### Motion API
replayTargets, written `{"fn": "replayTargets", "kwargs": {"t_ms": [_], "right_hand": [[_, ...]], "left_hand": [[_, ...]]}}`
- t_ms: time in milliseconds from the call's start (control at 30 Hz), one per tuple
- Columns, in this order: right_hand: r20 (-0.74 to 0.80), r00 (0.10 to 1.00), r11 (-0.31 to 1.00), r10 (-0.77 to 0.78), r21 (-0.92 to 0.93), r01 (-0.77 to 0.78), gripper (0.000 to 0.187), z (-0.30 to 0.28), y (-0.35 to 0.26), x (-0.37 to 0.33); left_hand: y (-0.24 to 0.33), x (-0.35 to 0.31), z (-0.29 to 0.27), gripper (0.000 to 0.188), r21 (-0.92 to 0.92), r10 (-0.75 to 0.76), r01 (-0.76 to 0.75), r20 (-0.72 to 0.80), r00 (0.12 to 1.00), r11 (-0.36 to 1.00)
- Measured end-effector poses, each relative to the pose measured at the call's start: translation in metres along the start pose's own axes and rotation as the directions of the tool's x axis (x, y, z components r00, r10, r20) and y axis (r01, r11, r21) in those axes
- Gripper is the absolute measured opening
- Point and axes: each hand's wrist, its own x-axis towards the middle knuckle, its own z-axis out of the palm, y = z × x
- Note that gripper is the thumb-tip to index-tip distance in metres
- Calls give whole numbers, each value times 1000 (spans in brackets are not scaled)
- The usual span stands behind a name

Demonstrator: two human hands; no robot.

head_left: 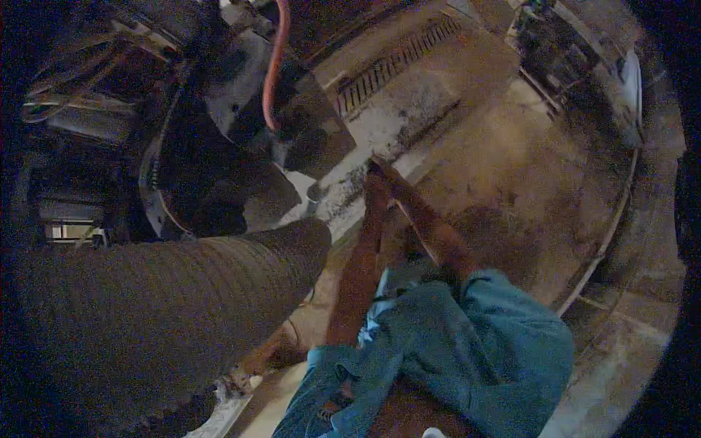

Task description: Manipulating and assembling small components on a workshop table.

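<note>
Both hands come together at the edge of a pale, dirt-streaked metal ledge (343, 182) in the middle of the view. My left hand (375, 193) is closed, its arm reaching straight up from below. Against it, from the right, comes my right hand (388, 174), closed as well. At their joined fingertips is a small dark spot, too dim and grainy to name. Whatever they grip is hidden. Just left of the hands, a short round metal fitting (314, 193) stands on the ledge.
A thick ribbed hose (168, 321) fills the lower left. Dark machinery (219, 175) with a thin red hose (273, 73) stands above it. A slotted brown metal panel (398, 66) lies beyond the hands. To the right spreads a stained brown surface (518, 190) with a curved rim.
</note>
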Motion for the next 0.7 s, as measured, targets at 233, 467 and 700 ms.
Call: {"fn": "replayTargets", "kwargs": {"t_ms": [233,467,700], "right_hand": [[-33,914,867,404,334,-371,39,26,-47,9],[-203,976,938,79,-317,-142,50,33,-37,1],[-95,983,635,-159,-772,28,67,41,-36,-33]], "left_hand": [[-3,1,-14,43,-6,-11,11,-4,1000,1000],[-11,-52,-29,42,-13,-51,49,-122,991,999],[-52,-34,-7,42,97,-23,39,-161,987,995]]}}
